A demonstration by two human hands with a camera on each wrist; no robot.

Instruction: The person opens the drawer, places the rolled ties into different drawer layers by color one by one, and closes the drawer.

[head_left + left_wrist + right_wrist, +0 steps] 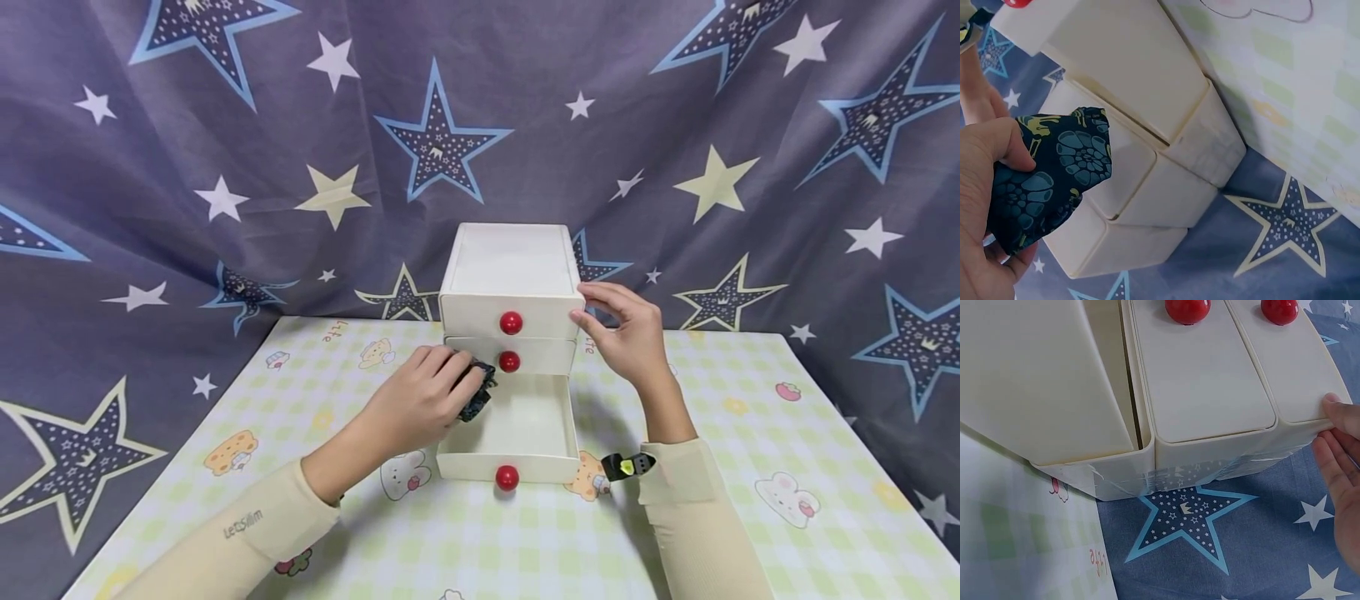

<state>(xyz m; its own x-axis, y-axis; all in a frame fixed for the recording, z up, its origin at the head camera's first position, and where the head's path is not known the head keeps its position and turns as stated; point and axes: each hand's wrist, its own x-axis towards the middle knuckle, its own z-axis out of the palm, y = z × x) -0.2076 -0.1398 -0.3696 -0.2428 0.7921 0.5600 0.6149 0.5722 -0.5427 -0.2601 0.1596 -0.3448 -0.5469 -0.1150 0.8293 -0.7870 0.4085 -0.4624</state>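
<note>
Bottom drawer (pixel 517 433): pulled out toward the person, open on the bench (pixel 525 542); red knob (pixel 507 477) at its front; the inside looks bare where it shows.
Left hand (pixel 420 404): fingers (pixel 1004 153) curled around a dark patterned cloth (pixel 477 392), bunched and held just above the left rear corner of the open drawer.
Cloth, handling: I judge it soft, light and limp, not fragile; it folds in the hand, so a whole-hand pinch on the bunched middle holds it best; loose ends may hang over the drawer wall.
Right hand (pixel 626 333): fingers straight and close together, resting on the upper right edge of the drawer cabinet (pixel 512 283).
Cabinet, handling: stiff smooth plastic, probably light, so it may slide.
Behind: star-printed curtain (pixel 225 167).
</note>
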